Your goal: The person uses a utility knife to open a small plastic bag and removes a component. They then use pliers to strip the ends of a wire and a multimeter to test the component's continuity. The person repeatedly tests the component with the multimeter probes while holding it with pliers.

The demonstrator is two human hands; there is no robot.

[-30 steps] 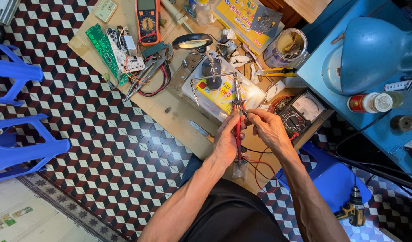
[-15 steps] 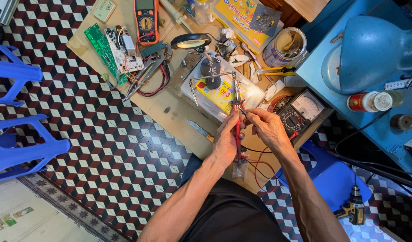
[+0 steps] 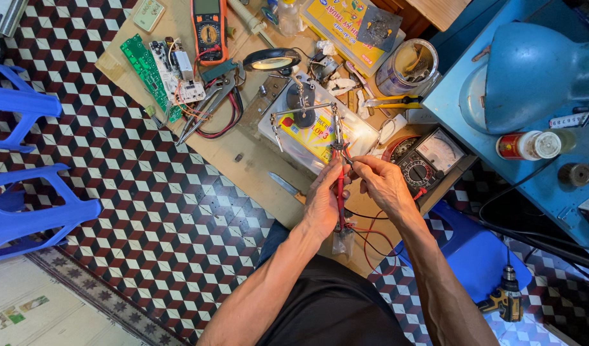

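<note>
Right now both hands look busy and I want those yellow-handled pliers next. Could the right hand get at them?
Probably yes: the yellow-handled pliers lie uncovered on the bench beyond the right hand, though it pinches something small it would have to release first.

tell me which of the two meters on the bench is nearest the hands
The round-dialled analog meter, beside the right hand. The orange digital multimeter lies far off at the bench's far edge.

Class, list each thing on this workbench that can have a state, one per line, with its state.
Left hand: closed around a red probe, held upright.
Right hand: fingertips pinched at the probe's tip.
Helping-hands stand: arms spread.
Glass jar: lid off.
Orange multimeter: lying face up.
Pliers: lying flat, handles apart.
</note>
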